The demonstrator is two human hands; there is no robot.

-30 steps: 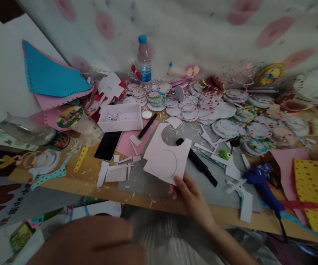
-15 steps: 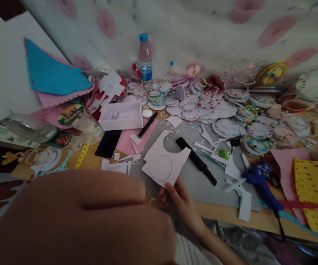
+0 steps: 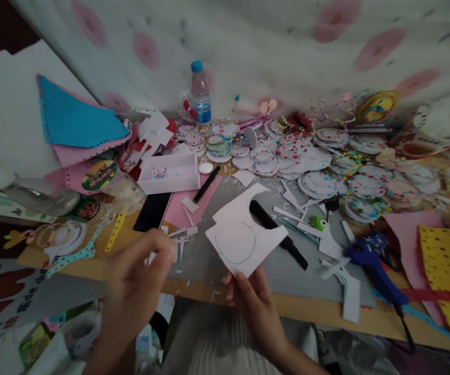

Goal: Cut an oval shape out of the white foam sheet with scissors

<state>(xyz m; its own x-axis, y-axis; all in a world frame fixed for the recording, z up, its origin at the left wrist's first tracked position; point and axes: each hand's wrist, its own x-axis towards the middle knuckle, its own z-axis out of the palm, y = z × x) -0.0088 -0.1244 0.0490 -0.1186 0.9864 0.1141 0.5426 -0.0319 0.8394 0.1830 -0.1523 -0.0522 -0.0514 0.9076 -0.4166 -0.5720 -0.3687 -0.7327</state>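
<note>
My right hand (image 3: pixel 254 294) is closed on the lower edge of a white foam sheet (image 3: pixel 262 239), thumb on top and fingers beneath. A circle is drawn in pencil-like line on the sheet, and a round piece is cut out of its upper right side. My left hand (image 3: pixel 139 271) hangs over the table's front edge, left of the sheet and apart from it. Its fingers look curled but are smeared by motion, so whether they hold anything is unclear. A black utility knife (image 3: pixel 279 234) lies on the grey cutting mat (image 3: pixel 197 260), partly covered by the sheet.
Decorated white discs (image 3: pixel 272 151) lie heaped at the back. A white box (image 3: pixel 169 173), a black pen (image 3: pixel 207 185) and a phone (image 3: pixel 152 212) are on the left. At the right lies a blue glue gun (image 3: pixel 377 265). A water bottle (image 3: pixel 200 94) stands behind.
My left hand has drawn back from close before the camera, down to the table's left front. My right hand still holds the foam sheet, now tilted slightly differently.
</note>
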